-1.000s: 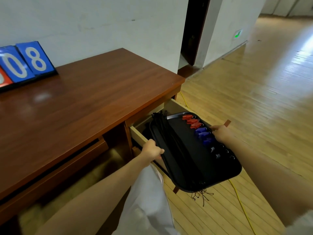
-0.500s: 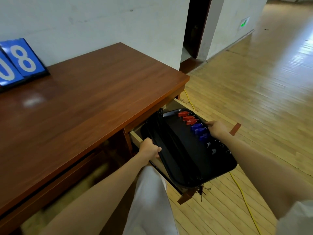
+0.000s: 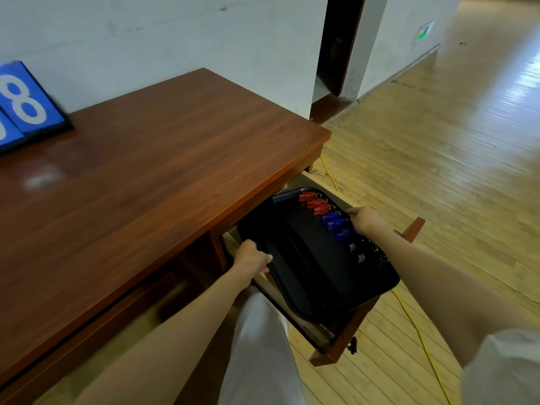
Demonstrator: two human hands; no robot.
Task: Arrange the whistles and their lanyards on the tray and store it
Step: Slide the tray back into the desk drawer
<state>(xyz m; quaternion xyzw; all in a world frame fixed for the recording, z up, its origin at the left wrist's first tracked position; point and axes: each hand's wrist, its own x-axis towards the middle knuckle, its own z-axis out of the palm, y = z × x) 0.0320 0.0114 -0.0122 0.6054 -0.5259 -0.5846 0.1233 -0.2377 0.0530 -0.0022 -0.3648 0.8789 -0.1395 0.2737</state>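
You hold the black tray by both sides so it is level and the whistles do not slide. Your left hand curls over one rim and your right hand grips the other. The tray is low over the open drawer, with its far end under the desk.

Sports hall or gym, seen at a scorer's table

A pale strip-wood floor with a sheen runs off past a dark doorway. A blue flip scoreboard with large white digits stands on the brown wooden table against a plain white wall. Red, blue and black whistles lie in a row on a black tray. A green lit sign sits low on the far wall.
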